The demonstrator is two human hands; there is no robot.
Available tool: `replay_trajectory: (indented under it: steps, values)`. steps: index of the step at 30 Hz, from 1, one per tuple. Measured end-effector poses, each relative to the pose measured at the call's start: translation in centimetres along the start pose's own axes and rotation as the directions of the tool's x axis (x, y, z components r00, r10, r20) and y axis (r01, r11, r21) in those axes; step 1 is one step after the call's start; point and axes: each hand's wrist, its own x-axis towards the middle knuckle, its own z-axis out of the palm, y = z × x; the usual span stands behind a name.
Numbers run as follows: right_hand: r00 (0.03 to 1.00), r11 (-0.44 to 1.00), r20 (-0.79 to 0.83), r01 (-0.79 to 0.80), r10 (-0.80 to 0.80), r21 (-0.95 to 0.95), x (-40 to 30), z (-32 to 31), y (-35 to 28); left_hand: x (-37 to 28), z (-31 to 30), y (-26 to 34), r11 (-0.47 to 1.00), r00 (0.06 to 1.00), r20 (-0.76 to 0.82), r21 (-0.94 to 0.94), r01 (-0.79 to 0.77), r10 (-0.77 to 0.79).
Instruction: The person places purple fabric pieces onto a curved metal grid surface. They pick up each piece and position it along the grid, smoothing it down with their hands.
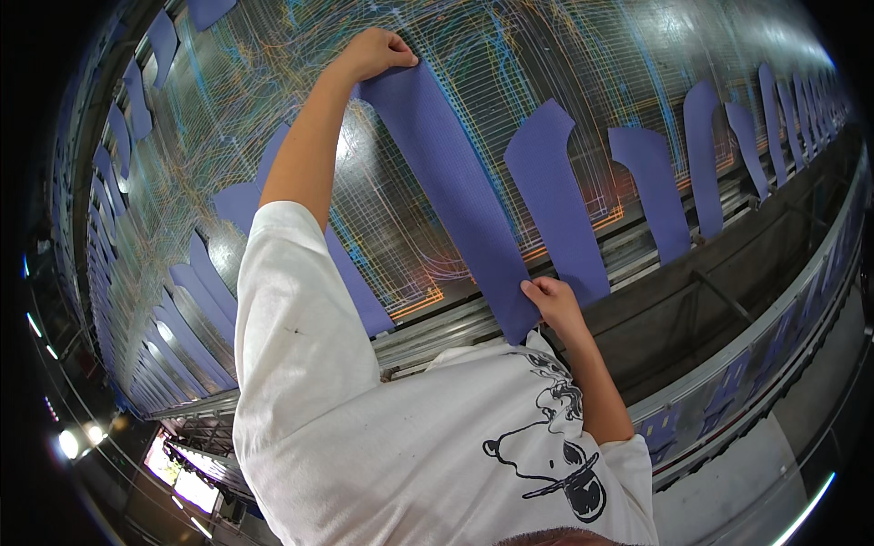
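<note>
A long purple fabric panel (450, 177) stretches between my two hands over a dark table (471, 34) covered with coloured guide lines. My left hand (375, 56) pinches its wide far end between thumb and fingers. At the near end, by the table's metal edge rail, my right hand (554, 304) grips the panel's right border. A second cut panel (556, 198) lies flat just right of the held one. To the left, another purple panel (358, 280) is partly hidden behind my left arm.
More purple panels (652, 184) lie in a row along the near edge to the right. Several others (198, 293) line the table at left. A metal rail (444, 331) runs along the near edge. Beyond a gap at right stands another long table (724, 389) bearing purple pieces.
</note>
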Motion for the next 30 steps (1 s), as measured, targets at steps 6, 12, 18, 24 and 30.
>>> replay_trajectory:
  steps: [6, 12, 18, 24, 30]
  values:
    - [0.999, 0.998, -0.003, -0.053, 0.053, 0.043, -0.3, 0.4, -1.1, -0.2, 0.0, 0.2, 1.0, 1.0, 0.003, -0.009, 0.01, -0.01]
    - [0.999, 0.999, -0.021, -0.046, 0.046, 0.018, 0.0, 0.3, -0.7, 0.3, 0.4, 0.0, 0.999, 1.0, -0.016, 0.038, 0.014, -0.013]
    - [0.999, 0.949, -0.032, 0.016, -0.027, -0.313, 0.4, -0.1, -1.8, 0.5, 0.3, -0.4, 0.997, 0.999, -0.044, 0.075, -0.021, 0.024]
    - [0.998, 0.927, -0.062, 0.001, -0.026, -0.374, 1.5, -0.2, -1.0, -0.2, -0.3, 1.3, 0.993, 0.993, -0.039, 0.02, 0.115, -0.114]
    - [0.997, 0.933, -0.074, -0.016, -0.012, -0.358, 1.4, -0.1, -1.1, -0.5, 0.0, 1.7, 0.994, 0.992, -0.061, -0.009, 0.11, -0.11]
